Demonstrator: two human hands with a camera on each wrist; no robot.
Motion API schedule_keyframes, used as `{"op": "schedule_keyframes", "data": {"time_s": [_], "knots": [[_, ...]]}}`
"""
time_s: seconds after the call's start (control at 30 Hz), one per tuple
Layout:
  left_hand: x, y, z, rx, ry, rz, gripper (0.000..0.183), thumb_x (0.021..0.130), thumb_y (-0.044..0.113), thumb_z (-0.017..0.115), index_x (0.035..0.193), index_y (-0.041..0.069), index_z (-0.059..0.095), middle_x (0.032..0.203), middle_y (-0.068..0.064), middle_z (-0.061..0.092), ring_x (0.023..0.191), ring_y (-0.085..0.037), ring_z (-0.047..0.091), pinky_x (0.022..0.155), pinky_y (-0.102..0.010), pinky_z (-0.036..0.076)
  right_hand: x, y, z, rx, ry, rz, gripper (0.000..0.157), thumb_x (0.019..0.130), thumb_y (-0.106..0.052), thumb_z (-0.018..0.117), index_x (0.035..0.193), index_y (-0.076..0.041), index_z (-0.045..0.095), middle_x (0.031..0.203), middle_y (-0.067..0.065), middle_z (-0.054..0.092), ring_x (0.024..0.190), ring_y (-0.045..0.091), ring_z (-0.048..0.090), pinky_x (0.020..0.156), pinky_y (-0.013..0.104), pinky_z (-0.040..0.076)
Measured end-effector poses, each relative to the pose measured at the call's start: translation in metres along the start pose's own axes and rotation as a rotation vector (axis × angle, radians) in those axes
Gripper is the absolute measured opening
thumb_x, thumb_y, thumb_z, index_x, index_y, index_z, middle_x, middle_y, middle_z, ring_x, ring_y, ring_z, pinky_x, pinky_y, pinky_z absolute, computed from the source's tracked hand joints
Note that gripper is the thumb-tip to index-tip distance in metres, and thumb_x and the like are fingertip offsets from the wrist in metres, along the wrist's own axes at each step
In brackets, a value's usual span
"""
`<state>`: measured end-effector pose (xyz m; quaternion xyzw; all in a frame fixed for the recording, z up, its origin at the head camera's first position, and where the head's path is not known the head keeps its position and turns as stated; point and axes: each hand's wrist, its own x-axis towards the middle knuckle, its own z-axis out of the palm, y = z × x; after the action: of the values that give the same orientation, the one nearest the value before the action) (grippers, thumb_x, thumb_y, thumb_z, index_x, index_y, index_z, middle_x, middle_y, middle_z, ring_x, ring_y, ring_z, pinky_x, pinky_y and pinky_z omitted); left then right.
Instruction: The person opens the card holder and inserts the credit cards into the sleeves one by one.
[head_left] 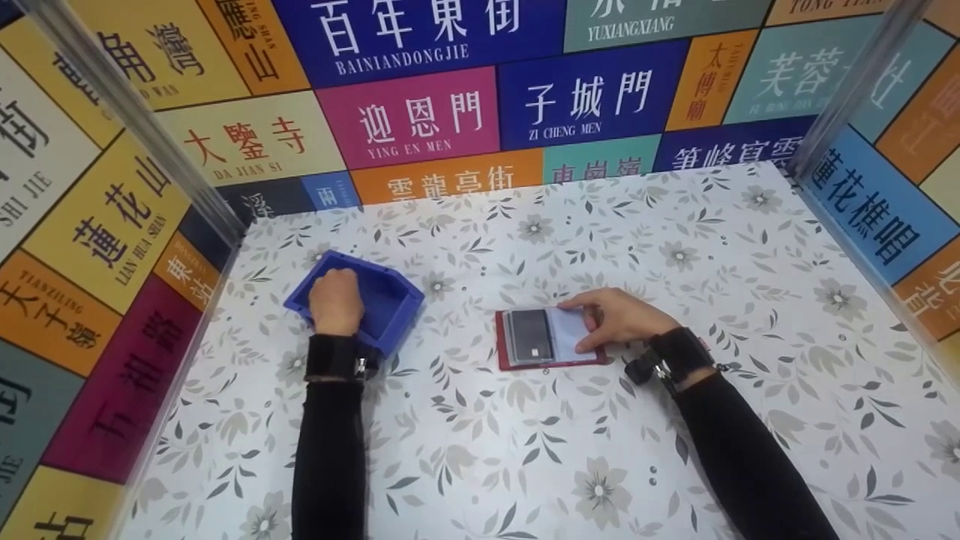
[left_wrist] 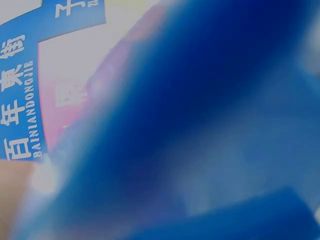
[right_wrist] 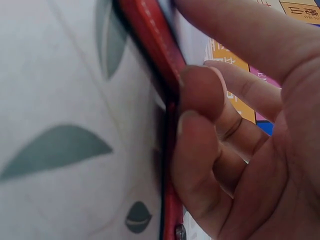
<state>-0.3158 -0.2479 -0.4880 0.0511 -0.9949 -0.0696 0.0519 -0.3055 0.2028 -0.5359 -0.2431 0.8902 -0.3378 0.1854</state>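
Observation:
In the head view, my left hand [head_left: 336,301] is curled at the left side of a blue plastic bin [head_left: 411,307], gripping its wall. The left wrist view is mostly filled by the blurred blue bin [left_wrist: 200,90], and the fingers are hidden there. My right hand [head_left: 619,315] holds the right end of a red card holder [head_left: 551,366] with clear plastic sleeves lying on the table. A dark card [head_left: 531,334] shows in its left part, a pale sleeve beside it. In the right wrist view, curled fingertips [right_wrist: 200,92] touch the red cover [right_wrist: 155,35].
A white table [head_left: 487,450] with a grey leaf and flower print lies under everything. Colourful panels [head_left: 420,120] with large characters stand along the back and both sides. Clear corner strips [head_left: 142,120] join the panels.

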Motion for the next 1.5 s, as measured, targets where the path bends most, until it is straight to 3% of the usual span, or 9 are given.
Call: {"op": "schedule_keyframes", "data": {"time_s": [0.2, 0.43, 0.53, 0.67, 0.9, 1.0, 1.2, 1.37, 1.5], "knots": [[-0.002, -0.007, -0.021, -0.22, 0.206, 0.021, 0.025, 0.082, -0.008, 0.066, 0.107, -0.008, 0.067, 0.11, -0.033, 0.068, 0.102, -0.054, 0.066, 0.09, -0.065, 0.053, -0.001, -0.001, 0.0, -0.002, 0.005, 0.003, 0.078, 0.073, -0.02, 0.094, 0.144, -0.014, 0.063, 0.077, -0.001, 0.061, 0.066, 0.013, 0.053, 0.058, 0.023, 0.042], [-0.004, -0.003, -0.043, -0.504, 0.271, -0.069, 0.022, 0.102, 0.015, 0.061, 0.115, 0.002, 0.072, 0.116, -0.024, 0.072, 0.108, -0.044, 0.067, 0.094, -0.059, 0.051, -0.003, 0.0, 0.002, 0.027, -0.002, 0.005, 0.078, 0.073, -0.018, 0.094, 0.144, -0.01, 0.062, 0.076, 0.001, 0.061, 0.062, 0.011, 0.052, 0.055, 0.022, 0.041], [-0.006, 0.002, -0.049, -0.664, 0.24, -0.082, 0.02, 0.101, 0.017, 0.064, 0.112, 0.003, 0.072, 0.109, -0.02, 0.076, 0.097, -0.033, 0.069, 0.086, -0.046, 0.053, -0.003, 0.0, 0.002, 0.033, -0.002, 0.006, 0.078, 0.073, -0.018, 0.094, 0.144, -0.008, 0.061, 0.076, 0.001, 0.061, 0.061, 0.011, 0.052, 0.055, 0.022, 0.041], [-0.007, 0.007, -0.05, -0.982, 0.136, -0.032, 0.015, 0.099, 0.01, 0.069, 0.106, -0.004, 0.067, 0.098, -0.016, 0.077, 0.08, -0.017, 0.071, 0.071, -0.029, 0.06, -0.003, 0.0, 0.002, 0.03, -0.003, -0.001, 0.078, 0.073, -0.018, 0.094, 0.143, -0.008, 0.062, 0.076, 0.002, 0.062, 0.062, 0.011, 0.053, 0.056, 0.022, 0.042], [-0.008, 0.028, -0.04, -1.306, -0.059, 0.032, 0.009, 0.097, -0.002, 0.067, 0.1, -0.002, 0.058, 0.093, -0.01, 0.076, 0.079, -0.016, 0.075, 0.071, -0.031, 0.064, -0.002, 0.0, 0.001, 0.021, -0.001, -0.01, 0.077, 0.073, -0.017, 0.094, 0.143, -0.01, 0.063, 0.075, 0.002, 0.062, 0.062, 0.012, 0.053, 0.055, 0.022, 0.042], [-0.01, 0.052, -0.028, -1.332, -0.113, 0.087, 0.019, 0.092, -0.01, 0.068, 0.103, -0.002, 0.055, 0.096, -0.011, 0.073, 0.08, -0.016, 0.072, 0.071, -0.032, 0.064, -0.002, 0.0, 0.001, 0.02, 0.0, -0.004, 0.078, 0.073, -0.017, 0.094, 0.143, -0.011, 0.062, 0.076, 0.001, 0.062, 0.062, 0.012, 0.053, 0.055, 0.022, 0.042], [-0.021, 0.102, 0.007, -1.326, -0.195, 0.213, 0.056, 0.085, -0.014, 0.072, 0.134, 0.01, 0.059, 0.091, -0.008, 0.059, 0.065, -0.016, 0.061, 0.059, -0.024, 0.054, 0.0, 0.001, 0.001, 0.019, 0.0, -0.011, 0.077, 0.073, -0.018, 0.094, 0.143, -0.012, 0.063, 0.075, 0.001, 0.062, 0.062, 0.012, 0.053, 0.054, 0.023, 0.042], [-0.038, 0.148, 0.044, -1.283, -0.192, 0.252, 0.042, 0.083, -0.007, 0.078, 0.122, 0.003, 0.065, 0.083, -0.009, 0.067, 0.058, -0.013, 0.065, 0.057, -0.03, 0.059, 0.001, 0.001, 0.001, 0.009, 0.0, -0.024, 0.075, 0.074, -0.019, 0.094, 0.142, -0.011, 0.064, 0.074, 0.0, 0.062, 0.062, 0.012, 0.054, 0.056, 0.023, 0.043], [-0.05, 0.172, 0.067, -1.153, -0.157, 0.301, 0.039, 0.081, 0.0, 0.083, 0.116, 0.002, 0.065, 0.079, -0.007, 0.069, 0.062, -0.008, 0.063, 0.06, -0.023, 0.057, 0.001, 0.0, 0.0, -0.005, 0.002, -0.017, 0.077, 0.073, -0.02, 0.095, 0.143, -0.012, 0.063, 0.073, -0.001, 0.062, 0.061, 0.012, 0.055, 0.057, 0.023, 0.044]]}}
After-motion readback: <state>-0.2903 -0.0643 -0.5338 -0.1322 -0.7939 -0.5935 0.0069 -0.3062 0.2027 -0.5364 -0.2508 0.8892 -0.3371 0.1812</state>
